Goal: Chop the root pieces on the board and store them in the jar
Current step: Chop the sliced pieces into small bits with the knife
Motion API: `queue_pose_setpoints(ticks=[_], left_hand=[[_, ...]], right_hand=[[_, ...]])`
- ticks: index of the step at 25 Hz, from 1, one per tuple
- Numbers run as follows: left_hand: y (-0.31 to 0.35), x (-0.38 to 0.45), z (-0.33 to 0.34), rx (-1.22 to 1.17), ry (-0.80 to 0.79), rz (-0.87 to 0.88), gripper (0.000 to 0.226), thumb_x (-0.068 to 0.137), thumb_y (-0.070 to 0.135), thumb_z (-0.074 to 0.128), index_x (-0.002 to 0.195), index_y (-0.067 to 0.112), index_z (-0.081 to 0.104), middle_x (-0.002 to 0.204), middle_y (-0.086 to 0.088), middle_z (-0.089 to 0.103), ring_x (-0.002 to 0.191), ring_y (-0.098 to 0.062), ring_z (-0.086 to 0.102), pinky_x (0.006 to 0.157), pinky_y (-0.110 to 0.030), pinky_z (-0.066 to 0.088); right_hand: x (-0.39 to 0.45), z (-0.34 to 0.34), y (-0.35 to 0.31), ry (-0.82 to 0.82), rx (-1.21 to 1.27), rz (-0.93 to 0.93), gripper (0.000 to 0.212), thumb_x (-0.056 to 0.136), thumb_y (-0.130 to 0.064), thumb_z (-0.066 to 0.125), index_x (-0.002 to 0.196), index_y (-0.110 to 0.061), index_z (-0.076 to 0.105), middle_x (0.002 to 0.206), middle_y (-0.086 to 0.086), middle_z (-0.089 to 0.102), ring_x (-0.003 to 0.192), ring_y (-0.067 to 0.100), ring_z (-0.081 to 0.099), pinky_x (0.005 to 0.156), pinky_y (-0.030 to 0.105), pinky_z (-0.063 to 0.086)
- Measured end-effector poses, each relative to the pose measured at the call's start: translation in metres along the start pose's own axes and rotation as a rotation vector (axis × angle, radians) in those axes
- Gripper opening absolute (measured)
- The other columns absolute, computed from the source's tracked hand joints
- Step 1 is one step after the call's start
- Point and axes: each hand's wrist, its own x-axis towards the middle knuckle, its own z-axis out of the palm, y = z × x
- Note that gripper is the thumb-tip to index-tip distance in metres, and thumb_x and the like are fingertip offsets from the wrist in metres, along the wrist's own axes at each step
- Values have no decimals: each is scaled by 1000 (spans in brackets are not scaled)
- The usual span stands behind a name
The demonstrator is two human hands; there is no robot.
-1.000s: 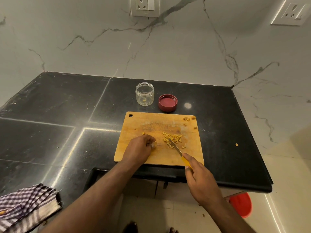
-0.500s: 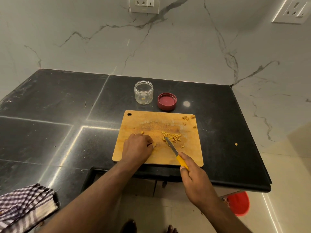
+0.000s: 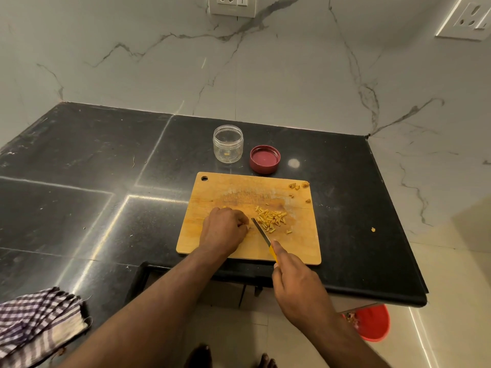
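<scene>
From the head view, the chopping is well under way but not finished. A heap of small yellow cut pieces (image 3: 271, 221) lies right of centre on the board (image 3: 212, 192), which sits on the dark desk (image 3: 79, 181). The left hand (image 3: 224, 231) rests on the board with fingers curled down — it seems to pin a root piece at its fingertips, but that piece is hidden, so what it grasps cannot be told for sure. The right hand (image 3: 299, 281) is clenched round the yellow handle of the knife (image 3: 261, 233), whose blade slants up between the left fingertips and the heap. A few larger chunks (image 3: 299, 185) sit apart at the board's far right corner, probably not yet chopped, and one stray bit (image 3: 373, 229) lies on the desk, well right of the board. The jar (image 3: 228, 143) stands upright and open just behind the board, nearly empty with only a speck or two at its bottom; its red lid (image 3: 265, 158) lies beside it, inside up. So by my judgement the storing has barely begun — left are the last cuts, moving the heap into the jar, and capping it.
</scene>
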Motion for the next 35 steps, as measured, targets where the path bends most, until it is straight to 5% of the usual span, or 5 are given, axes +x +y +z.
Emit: queue_pose_setpoints(ticks=[27,35], left_hand=[[-4,2,4,-30,-17,-66,16,92,39,66,100,33,77,99,10,72,99,-17,54,82,-41,52],[-3,2,2,-40,-13,-85,15,91,40,67,100,33,77,100,11,72,103,-17,53,83,-41,51]], right_hand=[[4,7,-15,5,-69,-44,53,102,-33,32,153,-28,21,125,-2,58,100,17,59,84,36,49],[12,13,-16,-34,-139,-56,53,101,-31,32,152,-26,22,118,2,62,94,23,61,77,39,49]])
